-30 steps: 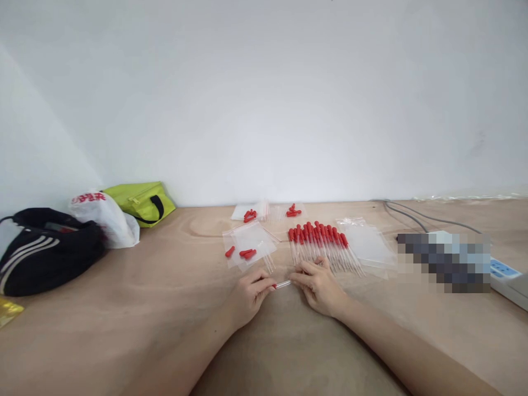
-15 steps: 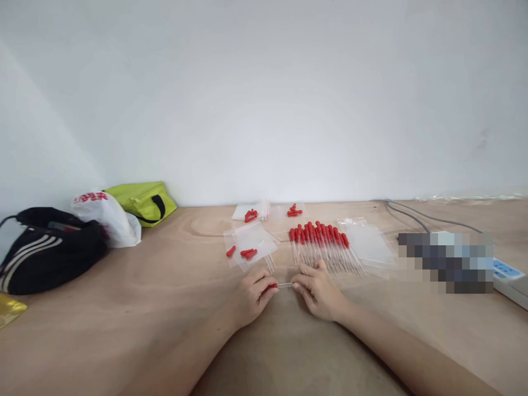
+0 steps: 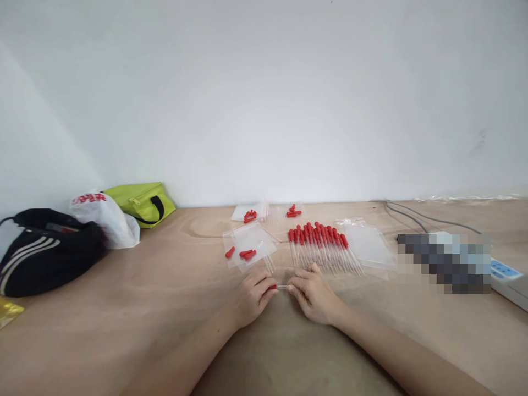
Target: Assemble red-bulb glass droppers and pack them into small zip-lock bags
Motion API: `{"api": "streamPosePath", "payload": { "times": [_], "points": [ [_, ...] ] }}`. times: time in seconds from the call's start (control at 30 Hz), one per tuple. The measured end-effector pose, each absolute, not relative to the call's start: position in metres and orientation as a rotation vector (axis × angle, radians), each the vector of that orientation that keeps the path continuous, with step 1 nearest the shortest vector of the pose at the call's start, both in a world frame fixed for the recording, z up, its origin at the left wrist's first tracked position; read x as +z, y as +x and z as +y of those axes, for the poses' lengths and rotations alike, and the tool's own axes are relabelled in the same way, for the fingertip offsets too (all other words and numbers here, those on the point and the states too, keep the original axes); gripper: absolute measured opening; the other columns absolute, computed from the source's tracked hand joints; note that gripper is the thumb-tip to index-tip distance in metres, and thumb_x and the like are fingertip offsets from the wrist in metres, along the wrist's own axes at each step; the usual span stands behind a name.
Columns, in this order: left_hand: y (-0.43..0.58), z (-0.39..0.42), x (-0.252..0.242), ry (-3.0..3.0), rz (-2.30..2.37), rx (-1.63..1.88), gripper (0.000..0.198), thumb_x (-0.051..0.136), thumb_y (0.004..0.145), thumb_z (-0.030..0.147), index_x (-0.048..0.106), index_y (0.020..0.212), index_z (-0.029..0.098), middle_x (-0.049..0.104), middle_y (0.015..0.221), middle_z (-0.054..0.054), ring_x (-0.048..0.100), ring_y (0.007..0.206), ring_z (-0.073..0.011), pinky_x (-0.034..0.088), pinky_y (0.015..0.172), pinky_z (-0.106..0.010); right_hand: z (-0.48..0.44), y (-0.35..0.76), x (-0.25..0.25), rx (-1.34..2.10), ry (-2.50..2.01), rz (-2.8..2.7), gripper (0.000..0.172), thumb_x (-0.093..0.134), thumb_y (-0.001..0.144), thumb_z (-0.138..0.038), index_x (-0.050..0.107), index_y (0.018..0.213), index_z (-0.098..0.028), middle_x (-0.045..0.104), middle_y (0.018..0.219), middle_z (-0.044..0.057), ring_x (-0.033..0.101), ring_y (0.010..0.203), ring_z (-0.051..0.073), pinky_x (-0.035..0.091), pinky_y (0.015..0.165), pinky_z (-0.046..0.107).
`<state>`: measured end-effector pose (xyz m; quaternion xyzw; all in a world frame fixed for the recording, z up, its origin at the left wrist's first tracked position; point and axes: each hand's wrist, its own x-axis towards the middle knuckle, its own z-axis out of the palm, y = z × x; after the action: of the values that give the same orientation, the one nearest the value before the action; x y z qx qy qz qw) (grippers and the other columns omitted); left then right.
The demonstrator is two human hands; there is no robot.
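Note:
My left hand (image 3: 256,295) pinches a red rubber bulb (image 3: 272,286) in front of me. From its right side a clear glass dropper tube (image 3: 282,287) runs across to my right hand (image 3: 310,293), whose fingers are closed on it; the tube's far part is hidden in that hand. Whether the tube sits fully inside the bulb I cannot tell. Beyond my right hand lies a row of several droppers with red bulbs (image 3: 317,235). Past my left hand, loose red bulbs (image 3: 248,254) and a few bare glass tubes (image 3: 269,263) rest on clear plastic bags (image 3: 247,237).
More red bulbs (image 3: 249,215) lie on bags by the wall. Flat clear bags (image 3: 373,246) sit right of the droppers. A black bag (image 3: 53,253), white plastic bag (image 3: 111,217) and lime-green bag (image 3: 142,202) stand left. A power strip (image 3: 506,272) and grey cable (image 3: 437,220) are right.
My right hand has moved slightly left, closer to my left hand, so less of the glass tube shows between them. The left hand keeps its hold on the red bulb.

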<state>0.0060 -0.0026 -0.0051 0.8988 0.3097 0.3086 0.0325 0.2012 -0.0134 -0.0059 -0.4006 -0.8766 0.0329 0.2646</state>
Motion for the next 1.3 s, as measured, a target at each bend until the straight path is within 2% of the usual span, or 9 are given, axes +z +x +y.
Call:
{"api": "streamPosePath", "payload": {
  "times": [0.2, 0.33, 0.43, 0.57, 0.77, 0.87, 1.07, 1.2, 1.3],
  "points": [
    [-0.004, 0.011, -0.006, 2.756, 0.999, 1.151, 0.016, 0.047, 0.086, 0.030, 0.057, 0.093, 0.019, 0.058, 0.083, -0.004, 0.055, 0.078, -0.0165, 0.044, 0.073, -0.029, -0.008, 0.201, 0.009, -0.092, -1.053, -2.502, 0.023, 0.043, 0.083, -0.021, 0.060, 0.067, -0.019, 0.059, 0.066, 0.002, 0.049, 0.068, 0.014, 0.022, 0.065, 0.030],
    [-0.013, 0.021, -0.010, 2.649, 1.469, 1.227, 0.031, 0.059, 0.077, 0.033, 0.054, 0.104, 0.020, 0.056, 0.097, -0.008, 0.051, 0.093, -0.0244, 0.041, 0.083, -0.041, 0.010, 0.208, 0.009, -0.058, -1.381, -2.205, 0.020, 0.043, 0.081, -0.020, 0.063, 0.075, -0.020, 0.063, 0.071, 0.004, 0.053, 0.070, 0.016, 0.025, 0.066, 0.030],
    [-0.019, 0.026, -0.015, 2.520, 1.811, 1.157, 0.036, 0.061, 0.072, 0.029, 0.054, 0.105, 0.018, 0.055, 0.098, -0.009, 0.049, 0.094, -0.0273, 0.041, 0.081, -0.044, 0.031, 0.214, 0.007, -0.037, -1.631, -1.854, 0.020, 0.044, 0.080, -0.021, 0.060, 0.092, -0.018, 0.066, 0.074, 0.004, 0.056, 0.075, 0.019, 0.027, 0.067, 0.029],
    [-0.023, 0.030, -0.022, 2.541, 1.930, 0.993, 0.037, 0.057, 0.075, 0.029, 0.053, 0.110, 0.020, 0.054, 0.110, -0.011, 0.048, 0.102, -0.0279, 0.039, 0.084, -0.044, 0.053, 0.211, 0.004, -0.074, -1.820, -1.704, 0.015, 0.044, 0.079, -0.023, 0.057, 0.085, -0.017, 0.065, 0.068, 0.005, 0.058, 0.073, 0.020, 0.025, 0.066, 0.030],
    [-0.026, 0.035, -0.019, 2.696, 1.839, 0.841, 0.026, 0.047, 0.083, 0.028, 0.056, 0.107, 0.027, 0.060, 0.112, -0.007, 0.047, 0.109, -0.0298, 0.013, 0.096, -0.059, 0.062, 0.205, -0.001, -0.089, -1.936, -1.718, 0.012, 0.045, 0.078, -0.022, 0.055, 0.077, -0.017, 0.066, 0.069, 0.006, 0.058, 0.070, 0.020, 0.022, 0.065, 0.031],
    [-0.027, 0.037, -0.014, 2.689, 1.772, 0.858, 0.021, 0.048, 0.083, 0.024, 0.060, 0.099, 0.028, 0.065, 0.104, -0.004, 0.051, 0.104, -0.0287, 0.008, 0.097, -0.060, 0.061, 0.205, -0.001, -0.108, -1.927, -1.748, 0.011, 0.046, 0.077, -0.023, 0.055, 0.074, -0.017, 0.066, 0.072, 0.006, 0.058, 0.072, 0.020, 0.022, 0.066, 0.031],
    [-0.022, 0.039, -0.010, 2.639, 1.779, 0.974, 0.011, 0.053, 0.079, 0.018, 0.062, 0.083, 0.023, 0.065, 0.091, -0.004, 0.056, 0.091, -0.0252, 0.018, 0.092, -0.057, 0.048, 0.185, 0.003, -0.093, -1.766, -1.869, 0.015, 0.046, 0.079, -0.024, 0.058, 0.072, -0.018, 0.067, 0.075, 0.005, 0.058, 0.075, 0.019, 0.022, 0.068, 0.032],
    [-0.021, 0.039, -0.010, 2.598, 1.829, 0.980, 0.005, 0.056, 0.076, 0.020, 0.061, 0.077, 0.020, 0.061, 0.087, -0.006, 0.056, 0.085, -0.0237, 0.036, 0.078, -0.042, 0.038, 0.154, 0.002, 0.063, -1.678, -1.964, 0.014, 0.048, 0.078, -0.027, 0.059, 0.076, -0.018, 0.067, 0.077, 0.005, 0.058, 0.081, 0.020, 0.023, 0.070, 0.032],
    [-0.022, 0.040, -0.010, 2.580, 1.778, 0.908, 0.005, 0.054, 0.078, 0.018, 0.059, 0.077, 0.018, 0.061, 0.082, -0.005, 0.056, 0.081, -0.0215, 0.040, 0.072, -0.035, 0.036, 0.136, 0.003, 0.140, -1.729, -1.985, 0.017, 0.048, 0.078, -0.027, 0.059, 0.086, -0.016, 0.067, 0.082, 0.008, 0.059, 0.083, 0.022, 0.024, 0.073, 0.034]
  ]
}}
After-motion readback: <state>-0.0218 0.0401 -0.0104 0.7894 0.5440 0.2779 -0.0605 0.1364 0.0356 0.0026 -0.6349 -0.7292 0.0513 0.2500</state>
